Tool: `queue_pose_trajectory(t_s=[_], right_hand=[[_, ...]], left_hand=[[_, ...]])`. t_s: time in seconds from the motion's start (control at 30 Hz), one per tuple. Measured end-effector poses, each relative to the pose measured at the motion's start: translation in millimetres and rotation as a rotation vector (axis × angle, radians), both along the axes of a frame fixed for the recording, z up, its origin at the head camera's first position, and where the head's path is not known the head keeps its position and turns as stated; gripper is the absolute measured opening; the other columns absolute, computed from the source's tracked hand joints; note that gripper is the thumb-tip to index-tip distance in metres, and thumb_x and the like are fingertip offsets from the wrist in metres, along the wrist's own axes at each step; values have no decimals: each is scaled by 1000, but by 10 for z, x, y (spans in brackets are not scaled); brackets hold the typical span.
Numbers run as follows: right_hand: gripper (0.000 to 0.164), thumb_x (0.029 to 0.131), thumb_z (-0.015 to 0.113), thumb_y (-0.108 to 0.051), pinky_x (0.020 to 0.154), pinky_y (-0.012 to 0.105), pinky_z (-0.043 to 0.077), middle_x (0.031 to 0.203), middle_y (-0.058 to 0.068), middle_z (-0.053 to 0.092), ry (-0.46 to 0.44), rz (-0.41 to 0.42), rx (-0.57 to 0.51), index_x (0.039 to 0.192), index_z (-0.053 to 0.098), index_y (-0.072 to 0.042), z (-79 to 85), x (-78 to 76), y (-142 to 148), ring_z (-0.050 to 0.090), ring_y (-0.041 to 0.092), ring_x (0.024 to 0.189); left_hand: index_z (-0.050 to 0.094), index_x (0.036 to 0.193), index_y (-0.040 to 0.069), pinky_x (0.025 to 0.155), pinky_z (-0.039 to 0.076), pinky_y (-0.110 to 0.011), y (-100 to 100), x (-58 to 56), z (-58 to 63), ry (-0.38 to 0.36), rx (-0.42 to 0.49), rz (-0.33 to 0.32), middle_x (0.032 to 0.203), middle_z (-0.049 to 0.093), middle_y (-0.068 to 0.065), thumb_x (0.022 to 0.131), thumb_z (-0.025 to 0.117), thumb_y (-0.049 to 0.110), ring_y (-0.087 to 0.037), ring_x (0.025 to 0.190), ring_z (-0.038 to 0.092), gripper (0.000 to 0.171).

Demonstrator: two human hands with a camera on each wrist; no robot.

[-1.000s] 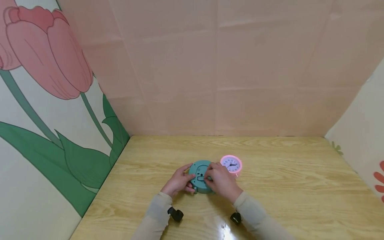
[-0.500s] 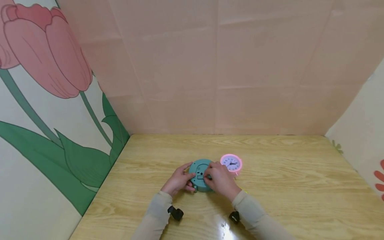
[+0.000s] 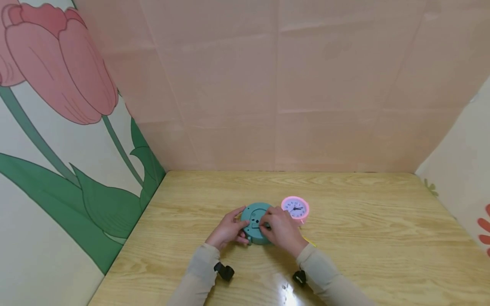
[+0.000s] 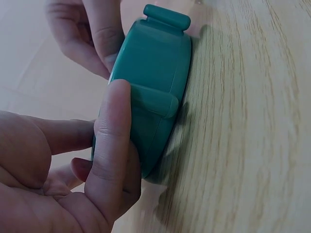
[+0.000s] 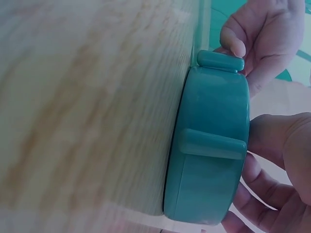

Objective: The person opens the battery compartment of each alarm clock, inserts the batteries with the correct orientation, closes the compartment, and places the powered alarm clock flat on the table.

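Left hand (image 3: 226, 229) grips teal alarm clock (image 3: 255, 216), right hand (image 3: 284, 230) bunches fingers behind, hold unclear; slipping might shove pink alarm clock (image 3: 294, 208) toward desk's (image 3: 383, 238) right edge.

Head view high, facing forward and down, wrist views close, low, sharing teal device (image 5: 211, 114)

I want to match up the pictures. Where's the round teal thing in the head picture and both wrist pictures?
Head: the round teal thing is below the middle, between the left hand and right hand.
Left wrist: the round teal thing is upper middle, side-on.
Right wrist: the round teal thing is right of the middle, side-on.
Shared landmark: the wooden table, in all three.
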State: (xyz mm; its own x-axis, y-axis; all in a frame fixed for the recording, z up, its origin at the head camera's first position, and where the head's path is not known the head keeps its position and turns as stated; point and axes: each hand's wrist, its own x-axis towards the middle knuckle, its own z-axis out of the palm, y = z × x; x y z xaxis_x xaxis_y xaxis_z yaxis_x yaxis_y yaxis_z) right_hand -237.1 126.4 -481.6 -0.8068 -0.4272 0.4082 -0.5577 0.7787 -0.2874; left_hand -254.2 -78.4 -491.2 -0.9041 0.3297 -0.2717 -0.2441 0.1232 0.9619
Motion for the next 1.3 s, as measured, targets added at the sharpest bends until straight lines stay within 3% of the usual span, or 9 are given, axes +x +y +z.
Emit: queue_pose_trajectory(t_s=[0.77, 0.93, 1.13, 1.3], right_hand=[[6, 80, 82, -17, 73, 35, 47, 83, -8, 61, -2, -16, -10, 79, 76, -20, 61, -13, 34, 53, 14, 78], [7, 80, 82, -16, 72, 36, 47, 81, -7, 61, -99, -53, -55, 77, 76, -19, 97, -16, 16, 53, 14, 78], [9, 82, 81, -13, 67, 28, 53, 76, -10, 66, -351, -51, -187, 78, 75, -18, 78, -54, -22, 58, 8, 73], [12, 83, 80, -11, 59, 25, 48, 71, -8, 63, -485, -73, -254, 76, 73, -17, 91, -77, -19, 55, 9, 68]], left_hand=[[30, 158, 14, 64, 63, -37, 46, -43, 44, 9, 6, -9, 74, 54, -8, 102, 56, 8, -13, 56, 55, 62], [31, 158, 14, 64, 63, -37, 44, -31, 57, 12, 3, -14, 75, 54, -8, 102, 57, 10, -13, 56, 55, 62], [30, 158, 13, 62, 62, -36, 18, 46, 35, 31, -51, 1, 71, 52, -6, 102, 57, 11, -13, 54, 55, 62], [33, 156, 12, 59, 62, -36, 46, 57, 11, 46, -75, 14, 65, 54, -5, 97, 66, 12, -14, 52, 57, 68]])
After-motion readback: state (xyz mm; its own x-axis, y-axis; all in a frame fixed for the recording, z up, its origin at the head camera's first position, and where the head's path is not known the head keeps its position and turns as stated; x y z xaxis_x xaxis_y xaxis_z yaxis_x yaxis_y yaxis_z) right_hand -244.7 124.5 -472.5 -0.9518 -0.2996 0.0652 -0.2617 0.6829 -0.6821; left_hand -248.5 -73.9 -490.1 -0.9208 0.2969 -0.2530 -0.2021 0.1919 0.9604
